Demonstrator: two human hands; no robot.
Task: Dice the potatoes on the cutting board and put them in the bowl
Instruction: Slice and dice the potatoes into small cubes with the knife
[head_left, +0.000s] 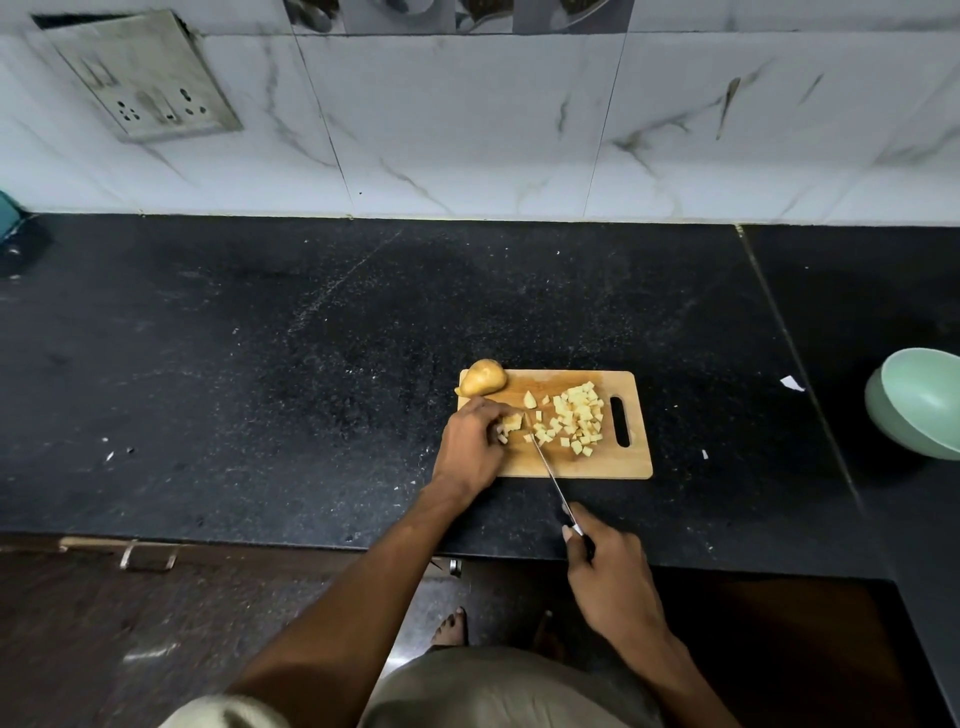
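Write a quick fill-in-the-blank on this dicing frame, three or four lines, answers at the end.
1. The knife is gripped by the ____ hand.
2. The left hand holds down potato strips on the ____.
3. The uncut potato piece sits at the board's far-____ corner.
4. The green bowl holds ____ of the diced cubes yet.

Answers: right; cutting board; left; none

I see pale potato cubes (576, 418) heaped on the wooden cutting board (582, 465), right of my left hand (470, 449); green bowl (917, 410) far right.
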